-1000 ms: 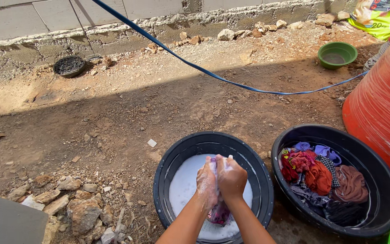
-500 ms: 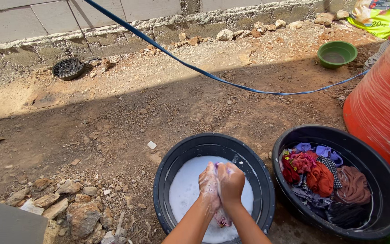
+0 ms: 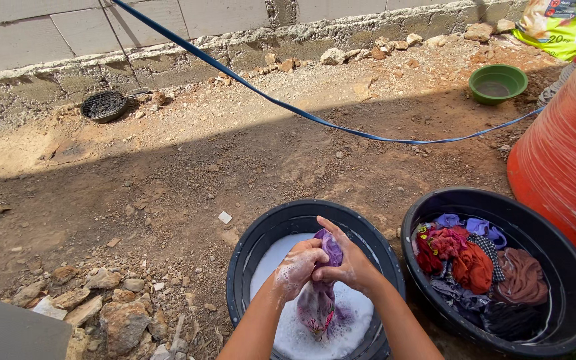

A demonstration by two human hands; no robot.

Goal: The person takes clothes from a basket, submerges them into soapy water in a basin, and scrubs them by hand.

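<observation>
Cloth (image 3: 320,293) hangs soapy over the basin (image 3: 261,230) — left hand (image 3: 295,267) and right hand (image 3: 348,263) both clench it; slick suds could let it slip.

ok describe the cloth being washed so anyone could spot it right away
Find the big orange tank on the right, then the two black tubs beside it. In the sudsy tub, both hands grip a purple cloth: the only garment lifted and soapy, unlike the heap in the other tub.
</observation>
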